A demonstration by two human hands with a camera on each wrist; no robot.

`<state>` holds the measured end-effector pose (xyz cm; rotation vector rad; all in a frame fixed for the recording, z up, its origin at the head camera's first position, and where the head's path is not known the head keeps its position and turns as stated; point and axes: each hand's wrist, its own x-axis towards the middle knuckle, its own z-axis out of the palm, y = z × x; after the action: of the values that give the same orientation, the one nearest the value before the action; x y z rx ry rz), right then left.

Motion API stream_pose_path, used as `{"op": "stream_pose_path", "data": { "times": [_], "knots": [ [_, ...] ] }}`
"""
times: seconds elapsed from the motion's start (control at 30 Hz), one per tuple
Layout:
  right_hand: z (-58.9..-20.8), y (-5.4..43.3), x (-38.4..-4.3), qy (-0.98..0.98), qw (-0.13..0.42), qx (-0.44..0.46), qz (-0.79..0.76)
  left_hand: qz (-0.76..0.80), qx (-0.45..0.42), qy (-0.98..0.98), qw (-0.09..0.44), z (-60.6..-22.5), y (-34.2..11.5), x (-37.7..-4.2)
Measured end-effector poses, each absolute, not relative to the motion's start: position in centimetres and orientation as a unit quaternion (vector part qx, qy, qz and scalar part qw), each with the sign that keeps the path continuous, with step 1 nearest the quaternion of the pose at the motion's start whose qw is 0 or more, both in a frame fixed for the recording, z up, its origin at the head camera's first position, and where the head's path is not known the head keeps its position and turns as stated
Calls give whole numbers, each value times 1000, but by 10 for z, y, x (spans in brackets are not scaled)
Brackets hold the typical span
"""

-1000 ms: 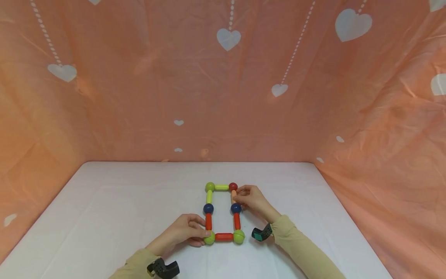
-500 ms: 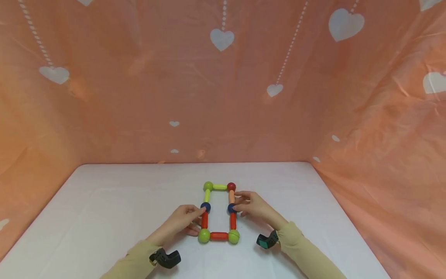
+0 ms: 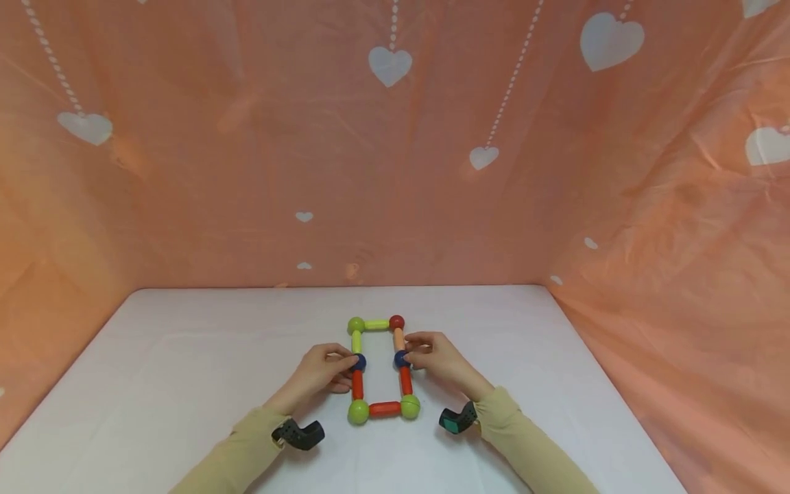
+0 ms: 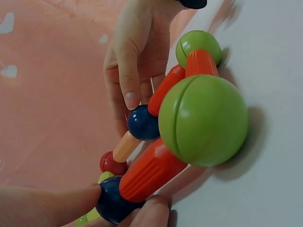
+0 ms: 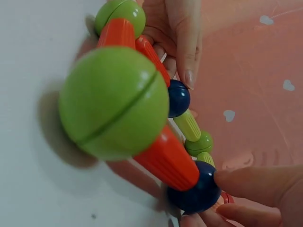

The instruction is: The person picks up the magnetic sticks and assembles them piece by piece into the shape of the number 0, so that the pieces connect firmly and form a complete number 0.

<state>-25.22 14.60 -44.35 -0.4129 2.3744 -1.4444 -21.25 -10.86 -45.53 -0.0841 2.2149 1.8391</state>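
Observation:
A rectangular frame of toy rods and balls lies before me on the table. My left hand (image 3: 324, 370) pinches the left blue ball (image 4: 116, 201) between thumb and fingers. Opposite it, my right hand (image 3: 441, 358) pinches the right blue ball (image 5: 196, 189). Red rods (image 3: 385, 409) join the blue balls to two green balls (image 3: 358, 412) at the near corners. Beyond the blue balls run yellow-green rods (image 3: 376, 324) and an orange rod (image 3: 398, 339). A third green ball (image 3: 356, 325) and a red ball (image 3: 397, 322) form the far corners. Fingertips beneath the blue balls are partly hidden.
The white table (image 3: 216, 329) surrounds the frame on all sides. Orange cloth (image 3: 345, 171) with white hearts hangs behind and at both sides. A dark camera (image 3: 299, 434) sits on the left wrist, another camera (image 3: 458, 420) on the right.
My left hand has gone from the near-left green ball up to the left blue ball. The right hand has come from the orange rod to the right blue ball.

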Motion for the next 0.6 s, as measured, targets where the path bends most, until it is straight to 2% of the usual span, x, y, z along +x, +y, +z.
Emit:
{"op": "stream_pose_path", "data": {
  "times": [0.6],
  "knots": [
    [-445,133,-271,800,149,-117,-569,656,-70,744,109,-460,-119,-246]
  ]
}}
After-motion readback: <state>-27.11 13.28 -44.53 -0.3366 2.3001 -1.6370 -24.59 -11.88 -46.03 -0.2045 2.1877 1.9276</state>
